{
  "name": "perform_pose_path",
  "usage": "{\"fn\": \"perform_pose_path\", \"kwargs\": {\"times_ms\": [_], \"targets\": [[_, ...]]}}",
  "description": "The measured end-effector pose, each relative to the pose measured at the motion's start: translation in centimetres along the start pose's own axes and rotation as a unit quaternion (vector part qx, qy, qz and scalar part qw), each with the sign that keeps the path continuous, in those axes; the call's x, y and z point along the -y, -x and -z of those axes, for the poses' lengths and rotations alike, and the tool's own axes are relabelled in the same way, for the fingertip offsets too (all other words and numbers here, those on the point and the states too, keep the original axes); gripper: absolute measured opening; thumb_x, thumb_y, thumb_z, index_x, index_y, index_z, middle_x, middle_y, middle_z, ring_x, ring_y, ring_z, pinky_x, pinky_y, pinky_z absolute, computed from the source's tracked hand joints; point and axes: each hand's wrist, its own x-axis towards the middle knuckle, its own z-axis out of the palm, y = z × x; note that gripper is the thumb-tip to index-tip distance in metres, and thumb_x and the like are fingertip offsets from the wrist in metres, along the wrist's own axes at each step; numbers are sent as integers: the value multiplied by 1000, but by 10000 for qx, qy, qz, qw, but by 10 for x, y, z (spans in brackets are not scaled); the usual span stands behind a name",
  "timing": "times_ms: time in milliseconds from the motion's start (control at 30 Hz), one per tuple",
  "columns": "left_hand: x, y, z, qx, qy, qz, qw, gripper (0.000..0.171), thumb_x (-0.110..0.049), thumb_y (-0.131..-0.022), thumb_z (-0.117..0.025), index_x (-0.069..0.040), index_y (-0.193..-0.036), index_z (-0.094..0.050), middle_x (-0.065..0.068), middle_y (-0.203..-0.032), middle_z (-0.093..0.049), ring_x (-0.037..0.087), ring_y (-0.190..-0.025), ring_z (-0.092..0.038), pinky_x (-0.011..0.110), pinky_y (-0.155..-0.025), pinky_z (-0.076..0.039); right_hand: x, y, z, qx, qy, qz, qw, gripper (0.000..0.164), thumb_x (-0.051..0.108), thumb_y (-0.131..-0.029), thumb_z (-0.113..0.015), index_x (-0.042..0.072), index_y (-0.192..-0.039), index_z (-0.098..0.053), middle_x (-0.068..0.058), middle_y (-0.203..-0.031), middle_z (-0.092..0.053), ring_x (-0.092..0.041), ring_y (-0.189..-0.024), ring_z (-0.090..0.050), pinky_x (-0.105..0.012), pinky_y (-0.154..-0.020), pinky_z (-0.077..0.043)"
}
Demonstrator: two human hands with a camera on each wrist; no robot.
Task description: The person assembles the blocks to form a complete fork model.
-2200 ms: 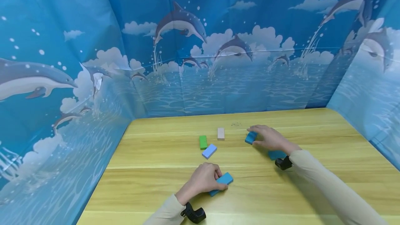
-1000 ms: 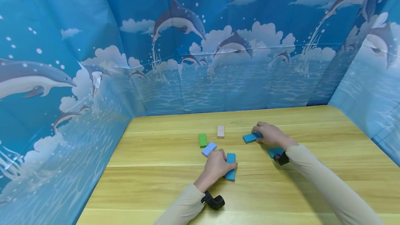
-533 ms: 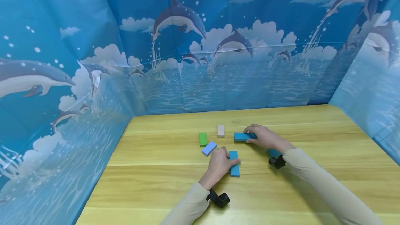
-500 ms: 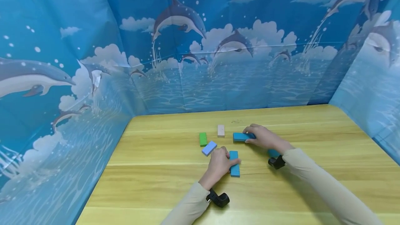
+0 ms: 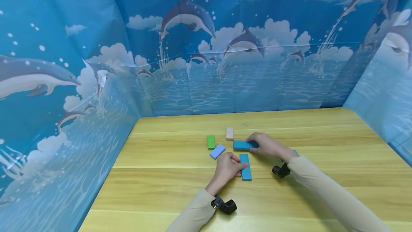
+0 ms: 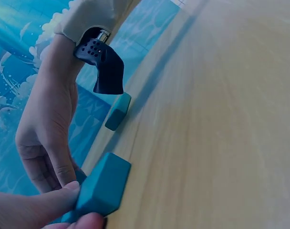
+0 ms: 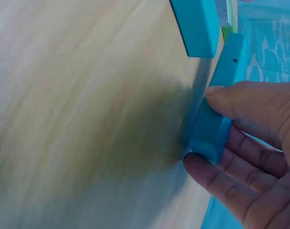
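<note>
Watching remotely, I see the left hand (image 5: 224, 168) pinching the near blue block (image 5: 246, 175), the right hand (image 5: 268, 145) gripping the far blue block (image 5: 240, 145) endwise, probably for control.

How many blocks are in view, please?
6: green block, lavender block, pale block beyond the left hand; a blue block in it, another in the right hand, a third partly hidden behind that wrist.

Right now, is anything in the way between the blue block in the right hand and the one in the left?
Nothing visible: the head view shows only wooden table between the crosswise blue block in the right hand and the lengthwise blue block in the left hand. The lavender block lies off to the left.
</note>
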Motion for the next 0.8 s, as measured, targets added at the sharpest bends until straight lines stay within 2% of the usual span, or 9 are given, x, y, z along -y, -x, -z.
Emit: {"fn": "perform_pose_path", "kwargs": {"times_ms": [200, 467, 800], "targets": [[3, 0, -2, -102, 0, -159, 9998, 22, -13, -77, -80, 0, -82, -63, -3, -58, -62, 10, -42, -59, 25, -42, -49, 0, 1, -4, 8, -21, 32, 10000, 31, 7, -84, -72, -4, -112, -66, -16, -109, -62, -32, -103, -58, -44, -85, -47], [4, -2, -3, -143, 44, -301, 9994, 23, -13, -77, -80, 0, -82, -63, -3, -58, -62, 9, -42, -59, 25, -42, -49, 2, 2, -6, -185, -37, 250, 9995, 30, 7, -81, -75, -3, -108, -67, -11, -102, -61, -25, -92, -60, -38, -78, -50], [4, -1, -3, -173, 51, -393, 9991, 22, -13, -77, -80, 0, -82, -63, -2, -59, -62, 10, -42, -59, 26, -42, -49, 3, 3, -8, -109, -101, 261, 9995, 30, 8, -81, -75, -1, -109, -68, -9, -102, -62, -25, -94, -60, -39, -80, -49]]}}
